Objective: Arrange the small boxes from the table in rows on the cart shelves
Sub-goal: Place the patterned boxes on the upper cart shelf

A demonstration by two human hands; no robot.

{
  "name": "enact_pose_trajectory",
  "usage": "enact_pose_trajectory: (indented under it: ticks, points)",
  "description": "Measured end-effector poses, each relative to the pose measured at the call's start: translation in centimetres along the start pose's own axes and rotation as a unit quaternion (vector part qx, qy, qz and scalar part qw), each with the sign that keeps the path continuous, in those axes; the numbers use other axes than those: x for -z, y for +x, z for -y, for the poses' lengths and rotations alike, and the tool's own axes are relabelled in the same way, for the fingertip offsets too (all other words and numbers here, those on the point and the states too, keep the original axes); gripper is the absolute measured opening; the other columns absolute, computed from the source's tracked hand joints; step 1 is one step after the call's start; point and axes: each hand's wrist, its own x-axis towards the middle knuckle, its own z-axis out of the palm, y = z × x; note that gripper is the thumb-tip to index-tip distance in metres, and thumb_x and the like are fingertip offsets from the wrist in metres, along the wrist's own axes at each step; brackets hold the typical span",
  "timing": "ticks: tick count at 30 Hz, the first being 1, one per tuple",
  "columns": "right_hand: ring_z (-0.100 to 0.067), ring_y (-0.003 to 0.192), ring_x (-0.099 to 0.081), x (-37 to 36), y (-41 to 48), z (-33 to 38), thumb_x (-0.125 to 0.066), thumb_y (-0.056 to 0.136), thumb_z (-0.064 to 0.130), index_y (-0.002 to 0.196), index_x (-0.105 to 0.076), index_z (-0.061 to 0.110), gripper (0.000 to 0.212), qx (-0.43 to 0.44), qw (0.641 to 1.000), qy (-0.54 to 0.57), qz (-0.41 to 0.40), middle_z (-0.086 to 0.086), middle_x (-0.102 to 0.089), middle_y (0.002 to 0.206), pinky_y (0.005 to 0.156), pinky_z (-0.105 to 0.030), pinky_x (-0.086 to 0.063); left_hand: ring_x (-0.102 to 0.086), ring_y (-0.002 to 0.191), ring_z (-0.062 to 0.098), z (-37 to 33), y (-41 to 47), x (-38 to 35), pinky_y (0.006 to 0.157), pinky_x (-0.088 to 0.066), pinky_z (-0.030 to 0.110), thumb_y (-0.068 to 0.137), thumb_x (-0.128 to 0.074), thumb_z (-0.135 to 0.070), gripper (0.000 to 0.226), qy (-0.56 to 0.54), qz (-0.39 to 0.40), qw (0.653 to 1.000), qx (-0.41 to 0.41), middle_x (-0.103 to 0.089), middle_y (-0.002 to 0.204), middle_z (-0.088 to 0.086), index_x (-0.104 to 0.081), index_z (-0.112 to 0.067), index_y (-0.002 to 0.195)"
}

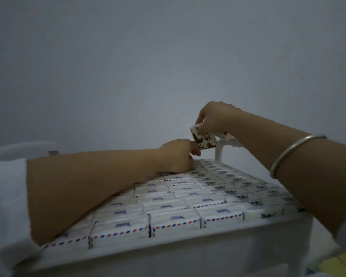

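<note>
The white cart's top shelf (188, 248) is packed with rows of small white boxes (174, 220); the near ones have red-and-blue striped edges, and those on the right carry dark print. At the far end, my right hand (216, 118) holds a small box with brown pictures (205, 141), tilted above the back row. My left hand (177, 155) rests curled on the far boxes, its fingertips touching the lower left edge of that box. Part of the held box is hidden behind my right fingers.
A white post of the cart frame (219, 151) rises at the far right corner just behind the held box. A plain grey wall fills the background. Something yellow (340, 264) lies low at the bottom right. A silver bangle (294, 154) circles my right wrist.
</note>
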Motion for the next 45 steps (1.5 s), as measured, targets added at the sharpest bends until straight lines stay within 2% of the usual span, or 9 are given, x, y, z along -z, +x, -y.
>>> enact_pose_trajectory:
  ticks: [7,15,18,22,27,30,35,41,45]
  points:
    - [-0.019,0.092,-0.062,-1.7,0.7,0.5,-0.062,0.082,0.024,0.107,-0.064,0.024,0.025,0.045,0.991,-0.121,0.016,0.003,-0.066,0.101,0.064,-0.029,-0.036,-0.053,0.12,0.021,-0.2,-0.1,-0.8,0.103,-0.041,0.035,0.095,-0.044,-0.013,0.039,-0.029,0.0,0.998,-0.054,-0.058,0.133,0.005,-0.059,-0.016,0.131]
    - [-0.02,0.102,-0.059,-0.4,0.9,1.3,-0.07,0.086,0.02,0.123,-0.061,0.015,0.039,0.076,0.968,-0.193,0.143,-0.002,-0.062,0.119,0.073,-0.028,-0.05,-0.055,0.116,0.023,0.0,-0.1,-0.8,0.101,-0.043,0.036,0.09,-0.047,-0.005,0.042,-0.044,-0.02,0.996,-0.079,-0.062,0.13,0.004,-0.065,-0.022,0.125]
    - [-0.016,0.088,-0.052,0.6,0.8,1.3,-0.07,0.086,0.018,0.129,-0.058,0.016,0.044,0.081,0.96,-0.189,0.19,0.002,-0.056,0.104,0.054,-0.019,-0.039,-0.055,0.115,0.021,0.0,-0.1,-0.9,0.1,-0.043,0.036,0.088,-0.045,-0.002,0.045,-0.058,-0.026,0.995,-0.083,-0.062,0.129,0.003,-0.067,-0.021,0.122]
    - [-0.007,0.067,-0.046,0.5,1.4,1.1,-0.073,0.084,0.019,0.125,-0.06,0.02,0.043,0.083,0.959,-0.175,0.205,0.01,-0.05,0.082,0.054,-0.02,-0.039,-0.055,0.112,0.021,-0.1,-0.2,-0.8,0.098,-0.044,0.034,0.088,-0.045,-0.002,0.045,-0.051,-0.036,0.995,-0.084,-0.064,0.126,0.002,-0.068,-0.023,0.121]
    - [-0.015,0.089,-0.051,-1.2,1.0,1.7,-0.068,0.088,0.021,0.129,-0.059,0.016,0.042,0.115,0.935,-0.242,0.233,-0.002,-0.059,0.119,0.053,-0.017,-0.035,-0.057,0.112,0.02,0.1,-0.1,-1.1,0.098,-0.045,0.039,0.086,-0.044,-0.003,0.048,-0.056,-0.039,0.994,-0.088,-0.064,0.126,-0.001,-0.069,-0.028,0.119]
    - [-0.018,0.096,-0.052,-1.1,1.0,1.8,-0.067,0.088,0.019,0.125,-0.062,0.014,0.038,0.105,0.946,-0.219,0.214,-0.006,-0.059,0.127,0.059,-0.02,-0.039,-0.056,0.114,0.019,-0.1,-0.4,-0.9,0.098,-0.044,0.037,0.088,-0.042,-0.003,0.048,-0.048,-0.049,0.993,-0.092,-0.063,0.128,-0.003,-0.068,-0.027,0.12]
    - [-0.021,0.098,-0.064,-1.3,1.2,1.0,-0.07,0.08,0.019,0.103,-0.07,0.019,0.023,0.081,0.972,-0.188,0.112,0.0,-0.067,0.108,0.087,-0.037,-0.053,-0.052,0.116,0.018,-0.3,-0.6,-0.8,0.098,-0.042,0.031,0.09,-0.041,-0.005,0.047,-0.034,-0.049,0.995,-0.08,-0.061,0.13,-0.002,-0.067,-0.027,0.122]
    - [-0.012,0.076,-0.058,-2.0,0.1,1.6,-0.065,0.088,0.024,0.087,-0.07,0.017,0.009,0.077,0.953,-0.232,0.177,0.004,-0.065,0.092,0.07,-0.028,-0.046,-0.054,0.106,0.013,-0.3,-1.2,-0.6,0.086,-0.043,0.027,0.083,-0.044,-0.005,0.039,-0.042,-0.123,0.989,-0.066,-0.059,0.12,-0.008,-0.071,-0.029,0.098]
    - [-0.012,0.094,-0.062,-2.5,0.2,1.9,-0.061,0.092,0.028,0.103,-0.073,0.017,0.019,0.068,0.943,-0.233,0.227,0.006,-0.069,0.097,0.087,-0.029,-0.047,-0.052,0.101,0.016,-0.5,-1.7,-0.3,0.082,-0.047,0.034,0.084,-0.047,-0.008,0.024,0.005,-0.167,0.985,-0.049,-0.055,0.109,-0.002,-0.062,-0.027,0.088]
